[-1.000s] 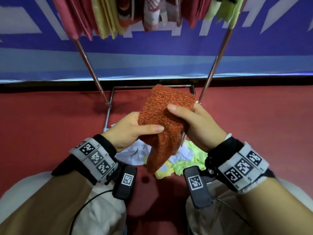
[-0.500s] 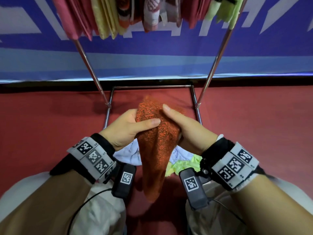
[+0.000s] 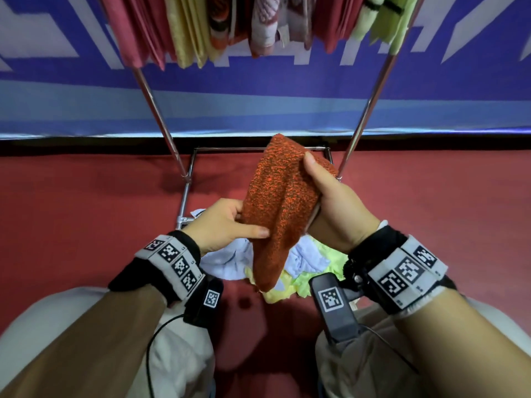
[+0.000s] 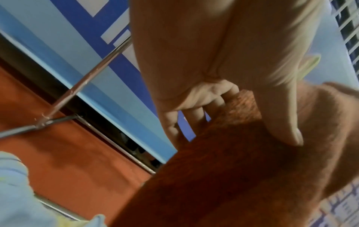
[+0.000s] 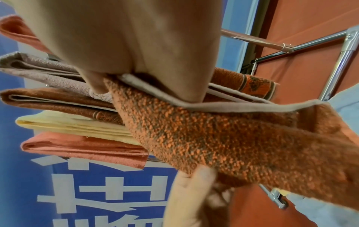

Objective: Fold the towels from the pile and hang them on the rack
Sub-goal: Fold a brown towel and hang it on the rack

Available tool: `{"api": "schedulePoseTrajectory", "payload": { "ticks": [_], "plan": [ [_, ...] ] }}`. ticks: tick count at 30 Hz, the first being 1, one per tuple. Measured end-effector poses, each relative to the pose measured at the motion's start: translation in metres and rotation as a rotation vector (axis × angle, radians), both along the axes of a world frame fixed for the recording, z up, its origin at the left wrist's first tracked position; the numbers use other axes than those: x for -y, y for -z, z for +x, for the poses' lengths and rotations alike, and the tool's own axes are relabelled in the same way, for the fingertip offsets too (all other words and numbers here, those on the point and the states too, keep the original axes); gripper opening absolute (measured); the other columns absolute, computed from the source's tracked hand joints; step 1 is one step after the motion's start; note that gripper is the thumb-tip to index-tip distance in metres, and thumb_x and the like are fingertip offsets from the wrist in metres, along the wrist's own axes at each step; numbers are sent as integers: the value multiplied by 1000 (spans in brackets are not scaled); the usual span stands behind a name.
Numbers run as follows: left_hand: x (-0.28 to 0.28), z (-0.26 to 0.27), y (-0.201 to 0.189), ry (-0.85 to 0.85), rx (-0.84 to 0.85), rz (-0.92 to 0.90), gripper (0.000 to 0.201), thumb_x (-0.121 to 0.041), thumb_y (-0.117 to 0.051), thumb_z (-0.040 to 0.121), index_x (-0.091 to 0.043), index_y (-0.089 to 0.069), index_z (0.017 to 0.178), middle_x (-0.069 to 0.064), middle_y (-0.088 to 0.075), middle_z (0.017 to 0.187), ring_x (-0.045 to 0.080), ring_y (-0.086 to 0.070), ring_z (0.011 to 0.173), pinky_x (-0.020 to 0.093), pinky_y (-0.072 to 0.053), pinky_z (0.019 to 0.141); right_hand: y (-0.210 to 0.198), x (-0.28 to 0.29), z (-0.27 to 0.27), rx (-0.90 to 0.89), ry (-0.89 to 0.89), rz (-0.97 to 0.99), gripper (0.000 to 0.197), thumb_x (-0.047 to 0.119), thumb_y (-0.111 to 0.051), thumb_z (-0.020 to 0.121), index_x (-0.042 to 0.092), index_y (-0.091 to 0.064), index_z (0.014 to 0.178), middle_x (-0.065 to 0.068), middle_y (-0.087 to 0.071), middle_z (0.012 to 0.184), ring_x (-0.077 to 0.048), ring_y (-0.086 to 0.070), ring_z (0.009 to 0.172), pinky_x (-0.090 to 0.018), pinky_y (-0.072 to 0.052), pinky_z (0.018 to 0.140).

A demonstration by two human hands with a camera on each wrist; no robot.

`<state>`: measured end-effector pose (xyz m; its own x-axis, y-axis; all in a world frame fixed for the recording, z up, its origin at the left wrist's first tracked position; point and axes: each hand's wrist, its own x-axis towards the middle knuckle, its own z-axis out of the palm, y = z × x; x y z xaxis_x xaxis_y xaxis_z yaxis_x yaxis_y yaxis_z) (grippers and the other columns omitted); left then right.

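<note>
I hold an orange speckled towel (image 3: 280, 202) folded lengthwise, upright in front of me, its lower tip hanging over the pile. My left hand (image 3: 244, 224) pinches its lower left edge, thumb on the front and fingers behind. My right hand (image 3: 319, 185) grips the upper right edge, thumb near the top. In the left wrist view my thumb (image 4: 281, 122) presses into the towel (image 4: 223, 176). In the right wrist view the towel (image 5: 223, 138) runs from my right hand (image 5: 155, 86) down across the picture. The pile (image 3: 316, 262) of light blue and yellow-green towels lies on the floor below.
The rack's top bar carries several folded towels (image 3: 258, 24) in red, yellow, patterned and green. Its chrome legs (image 3: 161, 119) slant down to a base frame (image 3: 184, 202) on the red floor. A blue and white banner (image 3: 86, 104) stands behind.
Half a second ago the towel hung low and long between my hands. Both hands have since lifted it; my right hand has risen to its top and the hanging tail is shorter.
</note>
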<state>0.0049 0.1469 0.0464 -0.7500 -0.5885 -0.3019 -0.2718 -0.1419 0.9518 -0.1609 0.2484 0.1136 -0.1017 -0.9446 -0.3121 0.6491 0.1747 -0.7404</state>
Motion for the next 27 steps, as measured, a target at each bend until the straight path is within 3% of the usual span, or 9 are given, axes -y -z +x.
{"api": "schedulePoseTrajectory", "payload": {
  "ticks": [2,6,10,14,16,19,21,24,27],
  "plan": [
    [1,3,12,58,65,-53,23,8,-79,75,-8,-73,91,-2,-78,89,6,-71,82,20,-55,79,-4,-1,-4,25,36,-21,54,45,-52,87,5,-65,120,-21,-66,123,-31,-62,116,-46,-50,106],
    [1,5,32,98,183,-143,23,-7,-86,74,-12,-76,94,-1,-78,98,14,-72,96,30,-54,94,-9,-2,-12,84,84,-73,49,42,-51,90,7,-66,121,-16,-69,119,-30,-60,121,-45,-46,110],
    [-6,0,35,41,138,-69,24,-6,-79,68,-6,-69,89,2,-72,86,13,-66,80,27,-53,81,-11,-5,-14,65,84,-83,47,44,-52,91,8,-71,115,-16,-71,116,-29,-65,114,-46,-48,108],
    [-10,2,41,42,201,-49,18,-16,-67,54,-9,-58,68,-3,-57,63,10,-53,63,26,-42,63,-13,-8,-14,44,85,-76,49,45,-51,94,7,-68,119,-19,-66,123,-31,-59,121,-48,-45,111],
    [-13,5,45,68,225,-33,25,-17,-67,49,-7,-56,69,-2,-53,62,10,-50,61,26,-39,62,-14,-10,-15,53,95,-84,51,46,-52,93,6,-66,121,-21,-62,128,-33,-56,125,-51,-42,113],
    [-14,10,51,120,254,-19,44,-24,-70,41,-1,-60,77,5,-58,68,14,-56,66,25,-44,64,-15,-11,-18,85,125,-101,50,45,-52,93,5,-69,117,-21,-65,125,-35,-56,126,-52,-42,113],
    [-13,14,55,166,275,-17,47,-21,-79,45,3,-64,82,3,-67,75,16,-63,72,27,-49,71,-16,-12,-20,104,154,-115,48,44,-50,96,5,-70,115,-20,-66,123,-34,-58,125,-51,-43,113],
    [-16,19,60,249,333,10,27,-2,-87,68,-13,-72,88,-12,-76,82,5,-70,80,19,-51,79,-20,-14,-24,137,189,-138,47,43,-49,97,5,-73,110,-17,-70,116,-31,-64,115,-45,-50,106],
    [-20,25,66,293,376,6,34,-11,-90,68,-25,-72,94,-15,-77,89,2,-71,89,20,-51,86,-23,-15,-26,157,200,-143,47,43,-48,97,5,-72,112,-16,-70,116,-29,-65,113,-42,-54,100]
  ]
}}
